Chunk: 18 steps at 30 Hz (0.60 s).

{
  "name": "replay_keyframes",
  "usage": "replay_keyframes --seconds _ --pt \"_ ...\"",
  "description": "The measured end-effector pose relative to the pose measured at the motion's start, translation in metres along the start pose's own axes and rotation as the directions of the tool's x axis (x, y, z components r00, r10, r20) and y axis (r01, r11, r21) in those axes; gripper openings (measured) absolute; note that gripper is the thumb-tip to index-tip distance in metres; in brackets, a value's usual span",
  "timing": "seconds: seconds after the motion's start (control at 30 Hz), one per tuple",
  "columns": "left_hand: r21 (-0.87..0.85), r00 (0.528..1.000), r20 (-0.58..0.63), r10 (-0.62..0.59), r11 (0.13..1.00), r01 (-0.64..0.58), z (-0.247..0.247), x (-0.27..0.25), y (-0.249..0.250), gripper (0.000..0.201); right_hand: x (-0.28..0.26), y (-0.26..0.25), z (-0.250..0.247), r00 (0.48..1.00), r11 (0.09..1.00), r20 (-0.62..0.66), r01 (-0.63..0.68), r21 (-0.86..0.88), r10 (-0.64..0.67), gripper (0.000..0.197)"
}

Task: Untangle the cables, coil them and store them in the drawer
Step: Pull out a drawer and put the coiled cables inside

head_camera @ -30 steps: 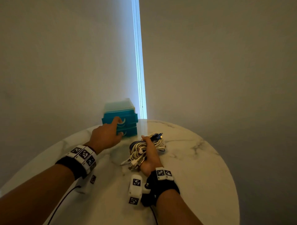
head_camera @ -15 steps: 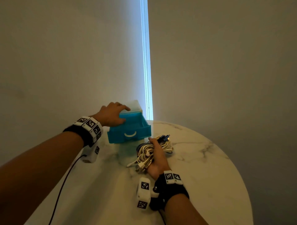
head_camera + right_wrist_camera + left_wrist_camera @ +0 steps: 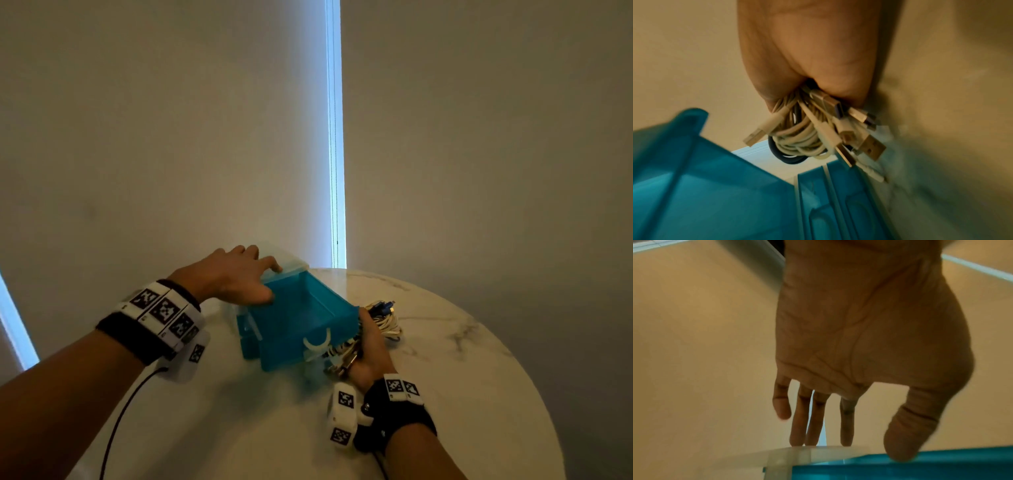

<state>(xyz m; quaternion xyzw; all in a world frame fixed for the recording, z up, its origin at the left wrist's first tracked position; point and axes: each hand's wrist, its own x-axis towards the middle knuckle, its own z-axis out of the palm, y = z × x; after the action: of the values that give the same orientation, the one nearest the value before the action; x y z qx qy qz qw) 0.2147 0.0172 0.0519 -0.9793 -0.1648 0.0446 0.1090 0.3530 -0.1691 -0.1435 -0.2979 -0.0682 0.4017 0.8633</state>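
A small teal drawer unit with a clear top [image 3: 287, 263] stands at the back of the round table. Its top drawer [image 3: 301, 318] is pulled far out and shows nothing inside. My left hand [image 3: 236, 277] rests on the unit's top with straight fingers, the thumb against the drawer's left rim; in the left wrist view the left hand [image 3: 838, 418] touches the clear top [image 3: 797, 454] and the teal rim [image 3: 920, 456]. My right hand [image 3: 371, 346] grips a coiled bundle of white cables [image 3: 388, 320], with one dark cable, against the drawer's right side. Up close, the bundle [image 3: 807, 134] with its USB plugs hangs beside the drawer [image 3: 715, 186].
The white marble table [image 3: 462, 377] ends close on the right and near sides. Plain walls rise behind it, split by a bright strip of window [image 3: 335, 137]. The lower teal drawers [image 3: 250, 346] are closed. A black wire [image 3: 116, 421] hangs from my left wrist.
My left hand left the drawer handle and went to the top of the unit. The top drawer has slid out. My right hand has brought the cable bundle up beside the drawer.
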Motion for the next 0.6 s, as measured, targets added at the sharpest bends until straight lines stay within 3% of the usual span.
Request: replay_keyframes --seconds 0.1,0.2,0.3,0.37,0.43,0.47,0.57,0.6 --pt "-0.207 0.987 -0.142 -0.072 0.977 0.042 0.0 -0.002 -0.01 0.067 -0.01 0.002 0.006 1.0 0.999 0.026 -0.001 -0.043 0.002 0.066" --pt "-0.32 0.985 -0.138 -0.099 0.946 0.05 0.033 0.004 -0.024 0.053 -0.022 0.005 0.008 0.998 0.996 0.045 0.039 -0.083 -0.036 0.084" --pt "-0.396 0.983 -0.143 -0.118 0.917 0.052 0.056 0.009 -0.035 0.052 -0.027 -0.009 0.013 0.972 0.938 -0.16 0.11 -0.328 -0.17 0.081" --pt "-0.401 0.98 -0.148 -0.131 0.914 0.062 0.054 0.01 -0.035 0.053 -0.038 -0.032 0.026 0.879 0.834 -0.287 0.192 -0.516 -0.38 0.058" --pt "-0.406 0.977 -0.163 -0.137 0.912 0.06 0.055 0.011 -0.033 0.053 -0.061 -0.061 0.048 0.748 0.712 -0.309 0.295 -0.637 -0.587 0.037" --pt "-0.406 0.974 -0.174 -0.144 0.912 0.062 0.056 0.012 -0.033 0.053 -0.075 -0.075 0.062 0.684 0.644 -0.285 0.348 -0.681 -0.671 0.029" --pt "-0.405 0.968 -0.189 -0.165 0.911 0.076 0.057 0.012 -0.032 0.053 -0.108 -0.1 0.114 0.462 0.329 -0.096 0.457 -0.826 -0.882 0.029" --pt "-0.404 0.967 -0.187 -0.174 0.911 0.085 0.057 0.012 -0.032 0.053 -0.117 -0.102 0.135 0.433 0.249 -0.007 0.505 -0.826 -0.901 0.027"
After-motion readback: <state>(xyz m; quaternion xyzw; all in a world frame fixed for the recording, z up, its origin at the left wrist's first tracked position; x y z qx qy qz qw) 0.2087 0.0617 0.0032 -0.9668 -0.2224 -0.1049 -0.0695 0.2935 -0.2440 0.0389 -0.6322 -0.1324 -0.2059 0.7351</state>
